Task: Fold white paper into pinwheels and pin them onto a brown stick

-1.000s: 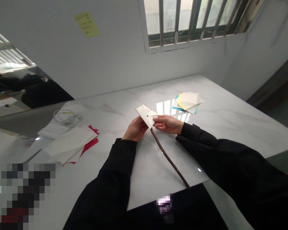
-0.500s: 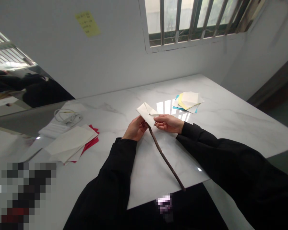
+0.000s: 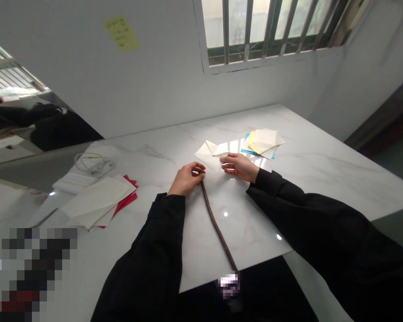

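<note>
While the counter (image 3: 322,165) spread below, 2 black sleeves (image 3: 163,228) hid part of it. A brown stick (image 3: 215,223) slanted toward the near edge, a cream envelope (image 3: 206,157) just beyond. The left hand (image 3: 186,179), grip narrow, held and covered the stick's top; the right hand (image 3: 238,166) pinched the envelope's edge. Its fastener (image 3: 213,155) was indistinct.

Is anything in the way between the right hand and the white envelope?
Nothing visible is. The right hand is right at the edge of the white envelope. The brown stick is off to the side, held by the left hand.
</note>
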A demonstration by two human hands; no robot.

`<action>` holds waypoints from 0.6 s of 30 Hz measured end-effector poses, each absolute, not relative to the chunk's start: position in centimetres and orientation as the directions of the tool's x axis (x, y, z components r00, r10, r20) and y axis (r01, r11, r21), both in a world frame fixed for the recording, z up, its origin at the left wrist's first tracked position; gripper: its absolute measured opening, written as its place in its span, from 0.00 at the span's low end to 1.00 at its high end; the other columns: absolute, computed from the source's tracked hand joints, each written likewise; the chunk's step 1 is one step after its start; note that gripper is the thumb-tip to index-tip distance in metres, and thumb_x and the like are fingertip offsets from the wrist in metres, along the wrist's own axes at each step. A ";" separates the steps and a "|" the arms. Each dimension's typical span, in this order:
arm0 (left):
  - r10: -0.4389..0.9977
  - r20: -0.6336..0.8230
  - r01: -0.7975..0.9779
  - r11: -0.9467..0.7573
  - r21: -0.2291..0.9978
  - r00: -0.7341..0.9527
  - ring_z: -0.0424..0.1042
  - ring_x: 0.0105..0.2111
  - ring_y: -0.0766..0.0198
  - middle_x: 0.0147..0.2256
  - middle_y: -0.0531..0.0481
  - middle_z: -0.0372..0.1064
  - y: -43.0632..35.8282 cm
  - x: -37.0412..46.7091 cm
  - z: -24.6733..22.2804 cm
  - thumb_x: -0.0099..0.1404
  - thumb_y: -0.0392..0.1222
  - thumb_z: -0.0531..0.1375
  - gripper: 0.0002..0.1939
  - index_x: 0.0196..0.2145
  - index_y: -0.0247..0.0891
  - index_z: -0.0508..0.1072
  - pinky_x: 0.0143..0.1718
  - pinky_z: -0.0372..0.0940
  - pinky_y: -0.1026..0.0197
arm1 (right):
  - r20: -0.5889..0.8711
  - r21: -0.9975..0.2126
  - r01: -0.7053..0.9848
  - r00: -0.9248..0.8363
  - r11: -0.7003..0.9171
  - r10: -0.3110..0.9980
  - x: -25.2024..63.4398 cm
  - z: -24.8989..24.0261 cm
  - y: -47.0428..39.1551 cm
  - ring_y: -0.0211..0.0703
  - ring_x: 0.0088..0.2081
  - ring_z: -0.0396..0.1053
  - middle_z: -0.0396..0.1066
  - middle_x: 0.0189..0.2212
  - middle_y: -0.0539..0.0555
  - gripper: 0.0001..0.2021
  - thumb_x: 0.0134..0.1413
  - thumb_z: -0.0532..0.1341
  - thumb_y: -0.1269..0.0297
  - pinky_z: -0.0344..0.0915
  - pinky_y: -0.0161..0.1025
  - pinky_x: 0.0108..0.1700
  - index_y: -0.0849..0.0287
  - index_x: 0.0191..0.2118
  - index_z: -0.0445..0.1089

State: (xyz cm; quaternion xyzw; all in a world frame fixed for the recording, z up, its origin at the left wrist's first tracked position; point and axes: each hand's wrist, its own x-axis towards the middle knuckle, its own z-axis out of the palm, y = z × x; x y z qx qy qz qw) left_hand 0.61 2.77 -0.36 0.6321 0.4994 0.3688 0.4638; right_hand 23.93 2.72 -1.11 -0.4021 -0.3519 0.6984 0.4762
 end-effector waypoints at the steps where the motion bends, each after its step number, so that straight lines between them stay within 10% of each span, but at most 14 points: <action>1: 0.972 0.035 0.320 -0.110 0.941 0.232 0.73 0.30 0.60 0.33 0.47 0.79 2.7 0.6 -0.3 0.47 0.32 0.72 0.13 0.32 0.41 0.80 0.32 0.67 0.62 | -0.222 -0.880 -0.375 -0.221 -0.293 0.950 23.9 -1.1 2.7 0.32 0.29 0.72 0.71 0.30 0.49 0.09 0.51 0.72 0.70 0.71 0.29 0.31 0.60 0.32 0.70; 7: 0.984 0.082 0.358 -0.134 0.924 0.158 0.71 0.31 0.59 0.32 0.48 0.78 2.6 0.8 0.6 0.46 0.30 0.72 0.12 0.29 0.42 0.81 0.38 0.66 0.61 | -0.200 -0.895 -0.356 -0.222 -0.270 0.954 23.8 -1.2 2.7 0.32 0.30 0.72 0.71 0.29 0.49 0.10 0.52 0.72 0.67 0.70 0.29 0.31 0.59 0.31 0.69; 18: 0.955 -0.130 -0.288 0.207 0.935 0.267 0.77 0.44 0.55 0.48 0.40 0.78 1.5 3.2 0.8 0.56 0.50 0.72 0.21 0.45 0.37 0.79 0.46 0.72 0.59 | -0.102 -0.952 -0.265 -0.185 -0.149 0.977 23.4 -1.3 2.2 0.32 0.30 0.71 0.75 0.34 0.51 0.11 0.51 0.71 0.60 0.69 0.29 0.31 0.58 0.39 0.77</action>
